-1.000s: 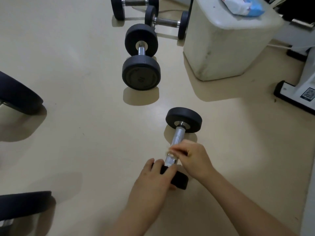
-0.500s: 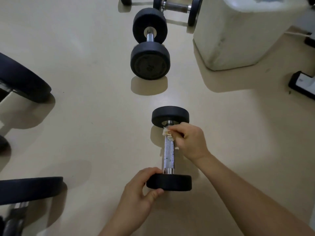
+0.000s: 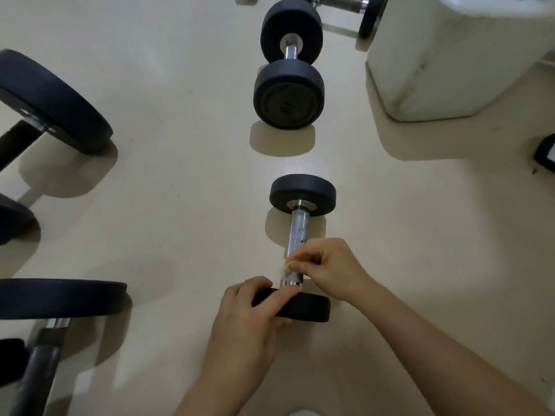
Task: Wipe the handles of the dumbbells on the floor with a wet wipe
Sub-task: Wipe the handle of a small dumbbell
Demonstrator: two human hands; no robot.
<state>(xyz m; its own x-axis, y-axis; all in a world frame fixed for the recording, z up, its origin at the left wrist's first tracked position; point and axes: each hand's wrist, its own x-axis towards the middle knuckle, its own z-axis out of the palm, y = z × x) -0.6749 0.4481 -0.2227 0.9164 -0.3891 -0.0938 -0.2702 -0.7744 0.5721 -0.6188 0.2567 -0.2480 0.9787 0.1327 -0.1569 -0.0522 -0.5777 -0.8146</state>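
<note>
Two hands work on one small dumbbell [image 3: 301,192] lying on the floor [image 3: 180,205]. The left hand [image 3: 249,322] grips its near head [image 3: 306,307], fingers curled over the rim. Just beyond it and to its right, the right hand [image 3: 333,268] is closed narrow, fingertips pinching one small crumpled wet wipe [image 3: 289,265] against the near end of the metal handle [image 3: 298,232]. The rest of the handle runs bare, straight ahead of that pinch, to the far head.

Five dumbbells show in whole or part. Left of the hands lie two large dumbbells [image 3: 57,298], the nearer level with the left hand, the other [image 3: 54,100] further off. Well ahead of the right hand stands a second dumbbell [image 3: 288,99], end-on. Past it, a third [image 3: 371,16] is cut by the top edge. One white box [image 3: 444,64] sits ahead and to the right.
</note>
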